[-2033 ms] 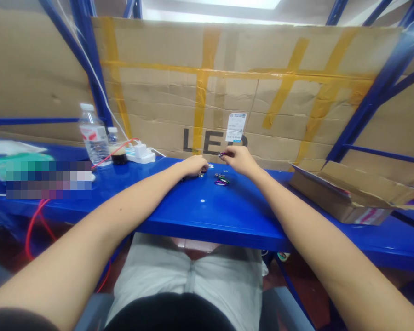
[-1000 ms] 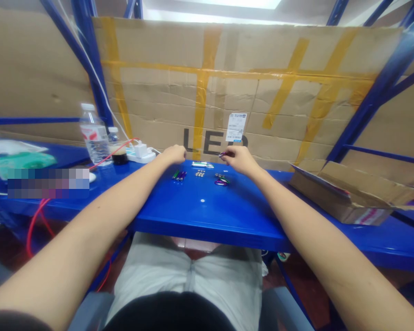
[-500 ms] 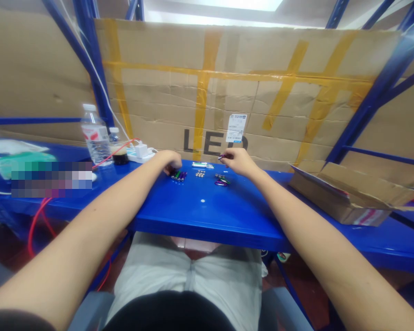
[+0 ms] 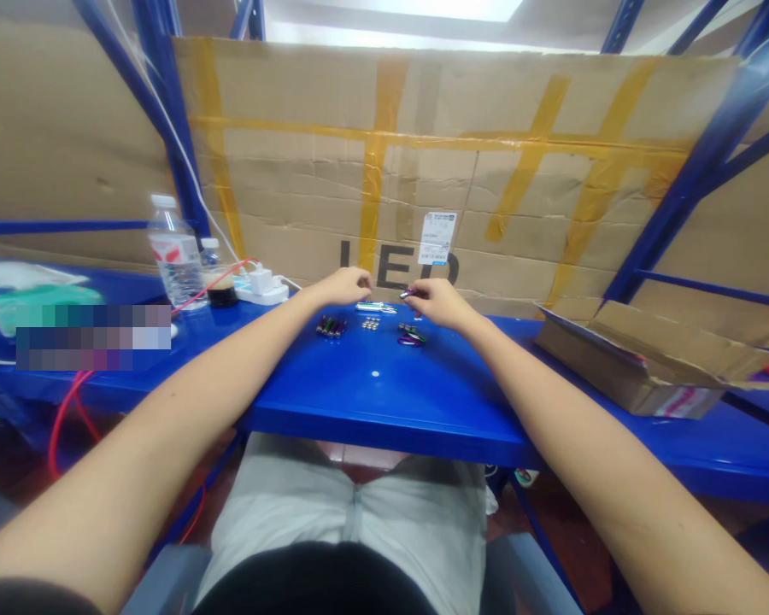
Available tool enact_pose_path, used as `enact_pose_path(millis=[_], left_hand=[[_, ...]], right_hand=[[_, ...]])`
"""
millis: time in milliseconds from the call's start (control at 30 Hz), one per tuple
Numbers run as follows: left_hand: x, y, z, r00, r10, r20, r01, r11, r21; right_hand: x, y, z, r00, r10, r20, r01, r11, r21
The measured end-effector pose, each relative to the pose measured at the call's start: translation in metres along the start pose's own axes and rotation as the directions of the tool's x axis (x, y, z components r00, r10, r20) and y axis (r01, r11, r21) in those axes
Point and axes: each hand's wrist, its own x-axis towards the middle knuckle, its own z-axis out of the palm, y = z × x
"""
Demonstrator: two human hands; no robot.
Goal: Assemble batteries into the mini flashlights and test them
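My right hand (image 4: 441,302) pinches a small, shiny purple metal tube (image 4: 407,294) between thumb and fingertips, just above the table. My left hand (image 4: 347,286) hovers with bent, parted fingers by a group of slim silver pieces (image 4: 375,307); I see nothing held in it. Left of centre lies a row of small dark, green and purple tubes (image 4: 331,327). Several tiny brass-coloured parts (image 4: 370,324) sit in short rows in the middle. Below my right hand are purple and green carabiner-like loops (image 4: 411,339), with small dark pieces (image 4: 407,327) beside them.
The blue table (image 4: 384,401) backs onto a large cardboard sheet (image 4: 282,171). An open cardboard box (image 4: 634,367) stands at right. On the left are a water bottle (image 4: 174,256), a small bottle of dark liquid (image 4: 219,282), a white power strip (image 4: 262,290) and a red cable (image 4: 70,418).
My left hand has moved right and away from the row of coloured tubes, to the silver pieces. My right hand stays nearly in place, still holding the purple tube.
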Motion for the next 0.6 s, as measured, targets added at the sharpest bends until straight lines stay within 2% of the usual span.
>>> enact_pose_path(millis=[100, 200, 300, 433, 600], left_hand=[[-0.001, 0.025, 0.016, 0.974, 0.224, 0.013, -0.208, 0.924, -0.321], [-0.004, 0.042, 0.026, 0.955, 0.279, -0.106, -0.298, 0.874, -0.383], [-0.007, 0.047, 0.027, 0.954, 0.230, -0.194, -0.288, 0.884, -0.369], [-0.009, 0.048, 0.023, 0.980, 0.101, -0.170, -0.169, 0.873, -0.457], [-0.008, 0.047, 0.022, 0.984, 0.072, -0.160, -0.149, 0.821, -0.551]], right_hand=[[0.000, -0.001, 0.000, 1.000, 0.001, 0.019, -0.002, 0.999, 0.042], [0.000, -0.004, 0.001, 0.999, 0.000, 0.054, -0.004, 0.997, 0.071], [0.000, -0.006, 0.002, 0.997, 0.005, 0.072, -0.010, 0.997, 0.073], [-0.001, -0.006, 0.005, 0.998, -0.054, 0.040, 0.054, 0.998, 0.017], [0.001, -0.002, 0.008, 0.982, -0.186, 0.033, 0.189, 0.972, -0.142]])
